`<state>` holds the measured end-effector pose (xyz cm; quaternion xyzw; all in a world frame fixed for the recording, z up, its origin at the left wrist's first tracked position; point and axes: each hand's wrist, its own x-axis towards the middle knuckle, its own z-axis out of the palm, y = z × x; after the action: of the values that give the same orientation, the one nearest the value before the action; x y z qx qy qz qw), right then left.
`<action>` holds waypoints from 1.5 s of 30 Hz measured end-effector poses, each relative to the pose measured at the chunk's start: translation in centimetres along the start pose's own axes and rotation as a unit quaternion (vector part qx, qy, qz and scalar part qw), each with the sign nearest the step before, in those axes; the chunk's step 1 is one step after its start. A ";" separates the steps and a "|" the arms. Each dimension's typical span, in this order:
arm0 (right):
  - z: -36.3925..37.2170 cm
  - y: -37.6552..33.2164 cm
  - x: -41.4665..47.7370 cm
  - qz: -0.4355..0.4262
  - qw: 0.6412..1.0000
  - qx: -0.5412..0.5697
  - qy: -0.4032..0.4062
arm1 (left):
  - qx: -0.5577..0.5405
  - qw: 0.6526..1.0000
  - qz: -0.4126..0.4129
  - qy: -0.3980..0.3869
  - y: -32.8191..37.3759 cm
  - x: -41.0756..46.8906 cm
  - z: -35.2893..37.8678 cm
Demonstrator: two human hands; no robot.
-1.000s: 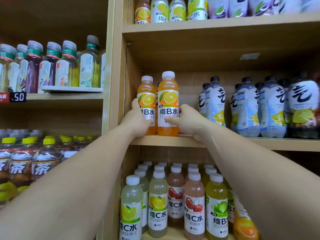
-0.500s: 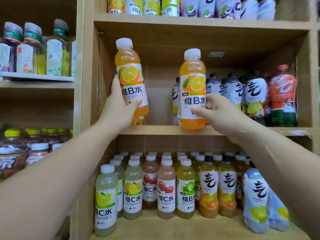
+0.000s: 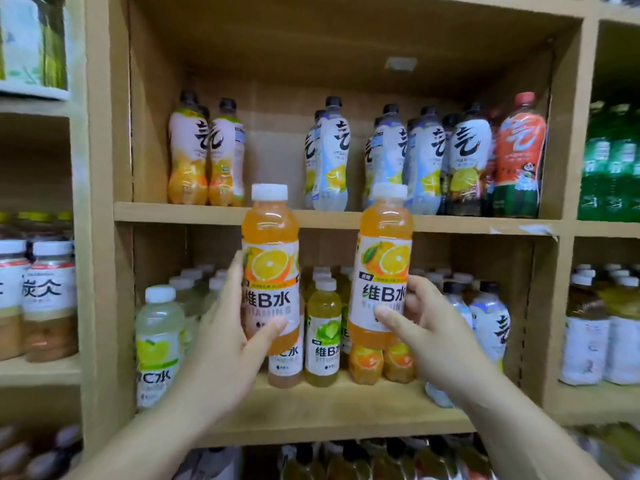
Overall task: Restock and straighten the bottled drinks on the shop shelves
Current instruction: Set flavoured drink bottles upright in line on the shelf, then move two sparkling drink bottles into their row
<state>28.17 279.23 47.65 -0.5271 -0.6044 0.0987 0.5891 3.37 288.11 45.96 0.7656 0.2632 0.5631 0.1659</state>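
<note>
While my left grip [image 3: 239, 329] curls round the left orange bottle [image 3: 270, 271] at 9 o'clock and my right grip [image 3: 427, 329] round the right orange bottle [image 3: 385, 261] at 3 — both before the lower shelf [image 3: 329, 412] — I'd seat them upright, labels outward.

Two orange drinks are held upright and apart in front of the shelves. The left orange bottle [image 3: 270, 268], gripped low on its label by the left hand [image 3: 228, 344], is at 9 o'clock of the right orange bottle [image 3: 385, 265], which the right hand [image 3: 440, 334] grips at the label. Both have white caps and orange-slice labels. At 12 o'clock, the upper shelf [image 3: 173, 212] carries upright black-capped bottles: an orange pair [image 3: 204, 157] at its left end, then a gap, pale blue bottles [image 3: 329, 157] further right, and a red bottle [image 3: 519, 157] at the right end. At 6 o'clock, the lower shelf [image 3: 329, 410] holds rows of white-capped bottles, with a lime-green bottle [image 3: 323, 337] showing between the two held ones.
</note>
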 end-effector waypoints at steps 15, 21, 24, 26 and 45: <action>6.9 13.4 -0.9 0.111 0.989 -0.095 -0.040 | 0.069 0.988 -0.129 -0.053 -11.3 -5.6 6.9; 7.9 14.3 -0.7 0.124 0.985 -0.095 -0.072 | 0.089 0.985 -0.134 -0.057 -12.6 -4.9 8.0; 8.2 14.6 -0.9 0.114 0.986 -0.103 -0.061 | 0.086 0.986 -0.135 -0.054 -12.8 -5.1 8.0; 8.6 14.8 -1.2 0.107 0.988 -0.098 -0.048 | 0.085 0.985 -0.139 -0.050 -12.8 -5.3 8.0; -8.9 17.8 -4.3 0.028 0.941 -0.139 0.306 | -0.015 0.999 -0.035 0.017 -1.3 -6.2 20.1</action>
<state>43.60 279.11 34.38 -0.6254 -0.3875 -0.1362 0.6635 20.80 286.35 34.20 0.7435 0.2843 0.5738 0.1929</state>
